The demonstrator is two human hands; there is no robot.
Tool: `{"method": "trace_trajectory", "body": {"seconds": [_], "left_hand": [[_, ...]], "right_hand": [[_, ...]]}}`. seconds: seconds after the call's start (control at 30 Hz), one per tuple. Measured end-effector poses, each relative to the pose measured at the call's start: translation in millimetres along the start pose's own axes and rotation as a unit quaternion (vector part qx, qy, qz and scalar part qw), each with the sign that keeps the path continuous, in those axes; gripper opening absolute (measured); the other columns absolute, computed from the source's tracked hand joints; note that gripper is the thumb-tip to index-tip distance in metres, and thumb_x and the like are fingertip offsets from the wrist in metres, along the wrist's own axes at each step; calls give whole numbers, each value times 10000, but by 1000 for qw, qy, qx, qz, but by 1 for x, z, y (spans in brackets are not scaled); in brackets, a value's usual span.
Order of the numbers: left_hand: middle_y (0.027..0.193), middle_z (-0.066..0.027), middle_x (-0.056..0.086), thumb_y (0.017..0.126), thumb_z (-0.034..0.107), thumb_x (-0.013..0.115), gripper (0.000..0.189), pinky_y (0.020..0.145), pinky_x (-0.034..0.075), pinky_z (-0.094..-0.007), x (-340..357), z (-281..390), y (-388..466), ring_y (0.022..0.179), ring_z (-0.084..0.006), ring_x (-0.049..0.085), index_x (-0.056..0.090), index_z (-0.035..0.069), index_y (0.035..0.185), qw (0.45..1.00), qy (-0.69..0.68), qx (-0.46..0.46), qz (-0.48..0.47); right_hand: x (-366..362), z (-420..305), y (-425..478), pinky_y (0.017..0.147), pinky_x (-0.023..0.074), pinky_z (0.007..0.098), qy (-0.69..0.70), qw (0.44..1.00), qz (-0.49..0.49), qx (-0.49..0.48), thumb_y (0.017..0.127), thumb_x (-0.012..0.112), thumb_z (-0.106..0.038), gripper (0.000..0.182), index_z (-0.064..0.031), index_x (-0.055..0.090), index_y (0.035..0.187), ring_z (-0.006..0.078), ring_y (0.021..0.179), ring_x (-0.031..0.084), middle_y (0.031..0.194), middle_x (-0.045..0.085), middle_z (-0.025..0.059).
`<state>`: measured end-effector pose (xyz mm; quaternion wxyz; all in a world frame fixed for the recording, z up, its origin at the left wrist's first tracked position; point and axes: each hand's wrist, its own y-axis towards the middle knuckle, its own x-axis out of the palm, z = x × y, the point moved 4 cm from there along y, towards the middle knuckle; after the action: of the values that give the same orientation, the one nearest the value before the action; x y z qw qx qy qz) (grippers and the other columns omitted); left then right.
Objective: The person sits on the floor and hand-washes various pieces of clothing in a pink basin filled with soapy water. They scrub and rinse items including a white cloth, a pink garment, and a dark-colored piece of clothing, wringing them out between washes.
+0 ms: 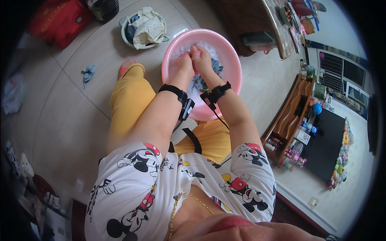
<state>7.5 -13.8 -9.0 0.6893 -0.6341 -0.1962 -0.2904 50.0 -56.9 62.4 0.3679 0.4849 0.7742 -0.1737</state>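
Observation:
A large pink plastic basin [235, 81] of soapy water stands on the floor in front of me. Over it my left hand [184, 64] and my right hand [202, 59] are pressed together, gripping a small pink item [198, 53]. My fingers cover most of it, so I cannot tell what it is. Grey-blue wet cloth [216, 67] lies in the suds beneath and right of my hands. Each forearm wears a black strap with a small device and a cable.
A smaller pale basin [123, 33] at the upper left holds a cream patterned cloth [148, 31] and blue cloth. A crumpled blue cloth [88, 73] lies on the tiled floor. A red bag [61, 22] stands farther left. A wooden table [235, 18] borders the basin's upper right.

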Motion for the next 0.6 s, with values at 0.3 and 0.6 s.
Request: {"method": "trace_trajectory", "body": {"seconds": [0.3,0.6], "left_hand": [[1238,-287,415,881,270,469,475,961,373,-426,-10,13,1,1150,-379,437,399,-26,1247,916,230,232,231],[1241,-263,428,924,324,391,465,917,418,-423,-6,13,-8,1119,-354,484,402,3,1260,913,308,193,186]], "right_hand": [[46,26,-10,880,385,425,-128,941,-145,-278,811,570,-255,362,-33,526,1094,373,973,473,1086,478,190],[27,61,12,787,451,385,-206,975,-79,28,830,508,-255,303,-64,554,1061,292,907,573,992,606,158]]}}
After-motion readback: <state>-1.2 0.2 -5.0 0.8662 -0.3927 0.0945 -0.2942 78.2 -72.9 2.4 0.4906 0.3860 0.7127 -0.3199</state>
